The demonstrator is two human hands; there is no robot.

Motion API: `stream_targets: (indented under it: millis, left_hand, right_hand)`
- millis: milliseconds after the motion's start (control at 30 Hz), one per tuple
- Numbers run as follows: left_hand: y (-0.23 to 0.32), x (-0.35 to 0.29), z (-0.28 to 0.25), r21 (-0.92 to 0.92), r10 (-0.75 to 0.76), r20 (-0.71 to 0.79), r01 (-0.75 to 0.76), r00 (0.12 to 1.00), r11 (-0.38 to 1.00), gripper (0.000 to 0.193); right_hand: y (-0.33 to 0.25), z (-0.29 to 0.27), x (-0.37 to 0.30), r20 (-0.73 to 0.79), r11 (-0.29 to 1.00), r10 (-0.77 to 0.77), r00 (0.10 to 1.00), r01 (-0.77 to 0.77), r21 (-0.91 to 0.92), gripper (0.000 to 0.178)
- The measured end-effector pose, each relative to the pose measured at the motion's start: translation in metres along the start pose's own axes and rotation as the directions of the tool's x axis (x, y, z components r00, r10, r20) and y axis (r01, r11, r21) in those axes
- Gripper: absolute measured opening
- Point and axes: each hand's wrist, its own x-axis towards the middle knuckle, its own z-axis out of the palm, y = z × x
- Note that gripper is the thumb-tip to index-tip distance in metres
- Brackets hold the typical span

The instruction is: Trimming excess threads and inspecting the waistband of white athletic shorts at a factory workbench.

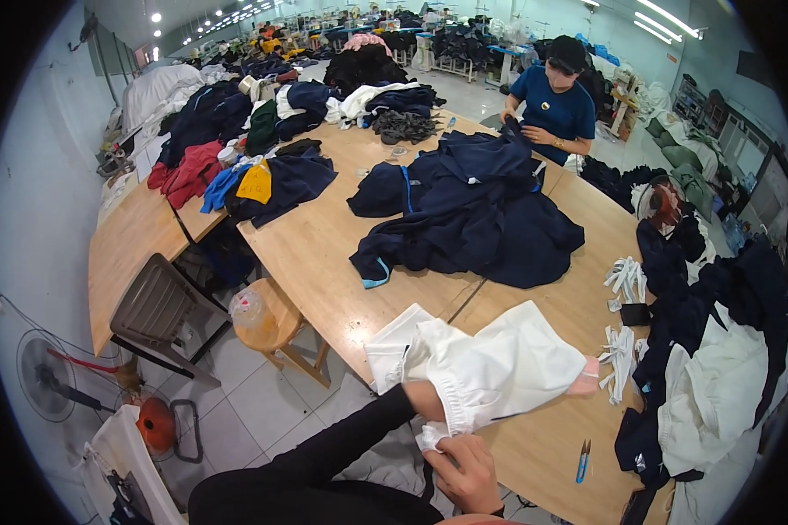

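Note:
A white garment (pixel 499 363) with a gathered elastic edge lies partly on the near side of the wooden table. My left arm, in a black sleeve, reaches in through that gathered opening. The wrist shows at the edge, but the left hand is hidden inside the cloth. Just below the opening, my right hand (pixel 469 472) is closed on a bunched bit of the white garment. At the garment's right end a pink patch (pixel 584 376) shows on the table. To the right of my hands lie small blue thread snips (pixel 583 461).
Navy garments (pixel 473 210) are heaped mid-table, where a person (pixel 553 101) across from me handles one. White strips (pixel 619 363) and a navy and white pile (pixel 718 385) lie to the right. On the left are a wooden stool (pixel 276 325), a chair (pixel 162 306) and coloured clothes (pixel 267 179).

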Motion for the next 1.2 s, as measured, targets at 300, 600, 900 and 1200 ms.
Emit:
stream_targets:
  millis: [300, 600, 900, 1200]
  left_hand:
    - [0.089, -0.056, -0.011, -0.969, -0.223, -0.166, -0.201, 0.961, -0.145, 0.050]
    - [0.203, 0.000, -0.143, -0.347, 0.089, -0.562, -0.332, 0.823, 0.877, 0.035]
    - [0.176, 0.048, -0.224, -0.433, -0.118, -0.885, -0.703, 0.450, 0.565, 0.020]
    - [0.166, 0.016, -0.184, -0.486, 0.036, -0.612, -0.412, 0.790, 0.770, 0.082]
  right_hand:
    - [0.011, 0.015, -0.012, -0.048, 0.987, 0.163, 0.985, -0.163, 0.008, 0.035]
    - [0.054, -0.029, -0.021, -0.612, 0.849, 0.402, 0.681, -0.528, -0.030, 0.041]
    - [0.061, -0.028, -0.044, -0.730, 0.796, 0.357, 0.583, -0.598, -0.088, 0.033]
    - [0.071, 0.027, -0.117, -0.150, 0.618, 0.783, 0.604, -0.783, 0.070, 0.039]
